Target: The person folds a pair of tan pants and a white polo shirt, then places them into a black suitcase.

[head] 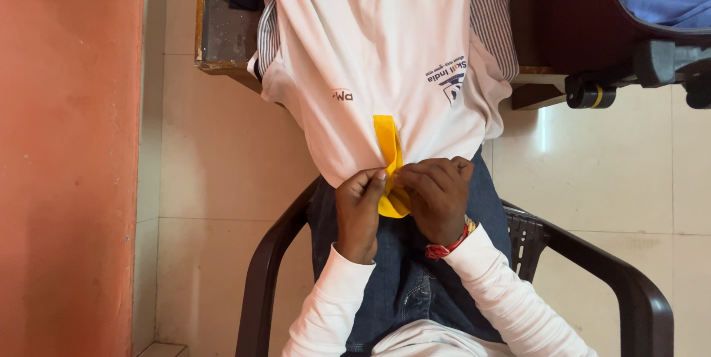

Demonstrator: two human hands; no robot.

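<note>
Yellow collar (389,151) pinched by both left hand (360,209) and right hand (437,195); I'd keep white shirt (370,53) flat, fingers near the placket.

The person's 2 forearms, in long white sleeves, reach forward from the bottom of the view and converge at the middle. The left hand (361,209) is curled, its fingertips pinched together and its thumb pointing towards the other hand. The right hand (438,195) is bent at the knuckles, fingers closed, touching the left; a red band circles its wrist.
</note>
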